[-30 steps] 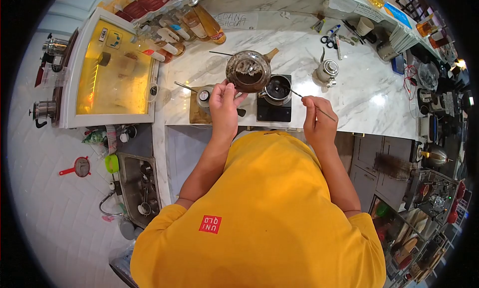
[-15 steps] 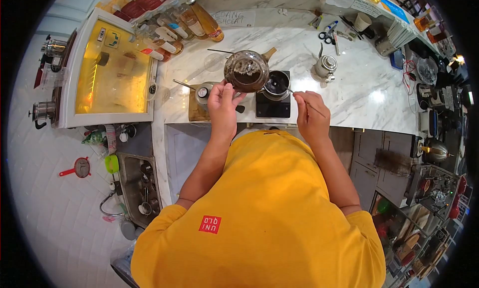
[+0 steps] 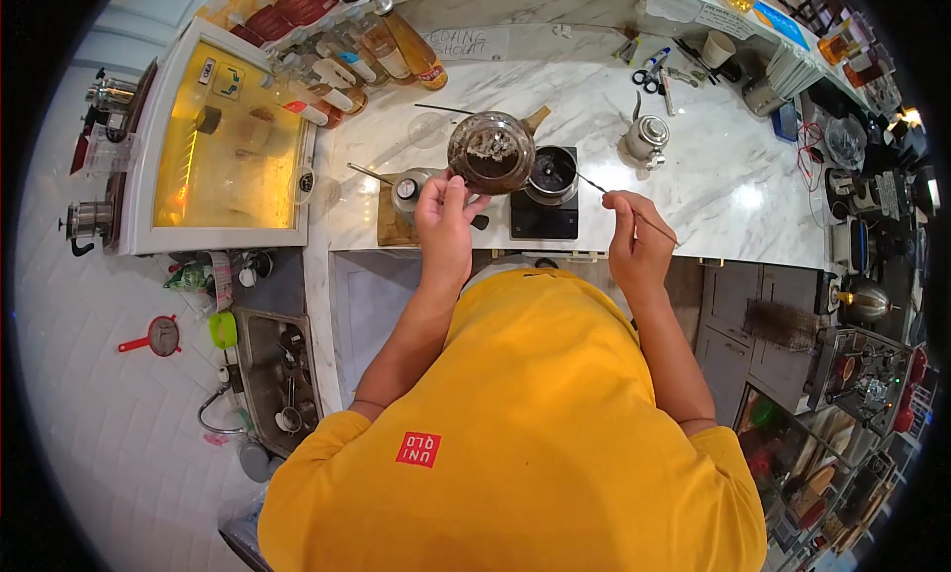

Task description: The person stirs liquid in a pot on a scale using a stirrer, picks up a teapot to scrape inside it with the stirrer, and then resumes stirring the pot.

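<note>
My left hand is closed on the near side of a round glass pot, dark inside with pale bits and fitted with a tan stub at its far right. Just right of the pot, a metal cup with dark contents sits on a black scale. Between the fingers of my right hand is a thin dark stick, its far tip by the cup's right rim; whether that tip ends in a spoon bowl I cannot tell. A metal vessel with a round dial stands on a wooden board beside my left hand.
A small gooseneck kettle stands right of the scale on the marble counter. Scissors and pens lie farther back. Several bottles line the back left, near a lit yellow glass-fronted case. A sink is at lower left.
My right hand has shifted right and slightly nearer my body, drawing the stick's tip from inside the cup to its right rim. My left hand and the pot have barely moved.
</note>
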Demonstrator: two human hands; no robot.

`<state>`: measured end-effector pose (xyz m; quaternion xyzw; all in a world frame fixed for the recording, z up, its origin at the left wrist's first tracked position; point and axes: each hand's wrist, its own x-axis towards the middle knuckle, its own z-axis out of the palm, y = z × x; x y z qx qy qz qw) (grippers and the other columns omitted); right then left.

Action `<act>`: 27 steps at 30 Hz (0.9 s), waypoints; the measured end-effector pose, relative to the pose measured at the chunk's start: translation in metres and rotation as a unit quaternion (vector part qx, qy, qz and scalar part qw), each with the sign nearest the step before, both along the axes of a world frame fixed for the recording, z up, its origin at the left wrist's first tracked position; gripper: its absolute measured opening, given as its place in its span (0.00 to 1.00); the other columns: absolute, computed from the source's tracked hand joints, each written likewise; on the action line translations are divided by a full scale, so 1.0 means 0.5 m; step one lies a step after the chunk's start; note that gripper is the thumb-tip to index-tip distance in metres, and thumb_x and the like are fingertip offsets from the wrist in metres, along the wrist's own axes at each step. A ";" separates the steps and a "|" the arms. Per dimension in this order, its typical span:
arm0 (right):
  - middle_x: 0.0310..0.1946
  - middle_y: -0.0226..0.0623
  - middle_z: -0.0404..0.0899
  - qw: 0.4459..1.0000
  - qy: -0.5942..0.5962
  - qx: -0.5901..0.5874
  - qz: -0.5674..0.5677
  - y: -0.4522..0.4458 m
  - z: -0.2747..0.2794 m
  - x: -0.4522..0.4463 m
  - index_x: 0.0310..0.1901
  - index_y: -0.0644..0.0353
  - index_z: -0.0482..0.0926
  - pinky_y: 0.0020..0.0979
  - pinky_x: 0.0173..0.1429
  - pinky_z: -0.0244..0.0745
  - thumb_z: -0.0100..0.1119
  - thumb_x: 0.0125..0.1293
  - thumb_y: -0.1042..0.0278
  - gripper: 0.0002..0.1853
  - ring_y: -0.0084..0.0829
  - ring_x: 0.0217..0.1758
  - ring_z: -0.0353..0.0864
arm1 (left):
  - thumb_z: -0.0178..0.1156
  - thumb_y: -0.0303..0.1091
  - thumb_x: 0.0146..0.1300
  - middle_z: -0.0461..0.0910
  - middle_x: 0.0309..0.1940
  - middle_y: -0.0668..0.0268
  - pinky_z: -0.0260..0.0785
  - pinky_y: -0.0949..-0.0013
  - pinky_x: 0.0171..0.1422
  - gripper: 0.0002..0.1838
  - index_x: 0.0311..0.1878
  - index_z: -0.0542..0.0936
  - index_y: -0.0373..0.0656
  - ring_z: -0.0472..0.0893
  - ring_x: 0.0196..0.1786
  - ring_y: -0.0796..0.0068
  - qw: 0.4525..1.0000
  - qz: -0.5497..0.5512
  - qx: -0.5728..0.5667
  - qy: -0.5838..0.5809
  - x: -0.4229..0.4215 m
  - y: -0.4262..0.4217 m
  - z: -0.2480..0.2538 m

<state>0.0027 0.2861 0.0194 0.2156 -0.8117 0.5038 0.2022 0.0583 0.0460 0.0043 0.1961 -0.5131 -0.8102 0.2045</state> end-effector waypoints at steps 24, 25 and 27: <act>0.34 0.41 0.89 0.994 -0.089 -0.051 -0.035 0.004 -0.010 0.000 0.43 0.70 0.84 0.28 0.45 0.78 0.50 0.81 0.67 0.16 0.29 0.37 0.88 | 0.52 0.29 0.79 0.75 0.51 0.64 0.82 0.57 0.60 0.10 0.37 0.70 0.42 0.79 0.49 0.75 1.000 -0.006 0.020 0.008 -0.005 -0.015 -0.006; 0.33 0.41 0.89 0.994 -0.092 -0.052 -0.033 0.002 -0.010 -0.001 0.43 0.70 0.84 0.28 0.45 0.78 0.50 0.81 0.67 0.16 0.29 0.37 0.88 | 0.52 0.29 0.79 0.75 0.51 0.64 0.81 0.57 0.60 0.10 0.37 0.70 0.42 0.80 0.49 0.75 1.000 -0.011 0.020 0.011 -0.004 -0.015 -0.008; 0.33 0.41 0.89 0.995 -0.090 -0.048 -0.022 -0.006 -0.020 -0.012 0.43 0.70 0.84 0.29 0.45 0.79 0.50 0.81 0.67 0.15 0.29 0.37 0.88 | 0.52 0.30 0.80 0.75 0.51 0.64 0.81 0.57 0.60 0.10 0.37 0.70 0.42 0.80 0.49 0.75 1.000 -0.012 0.022 0.003 -0.003 -0.014 -0.008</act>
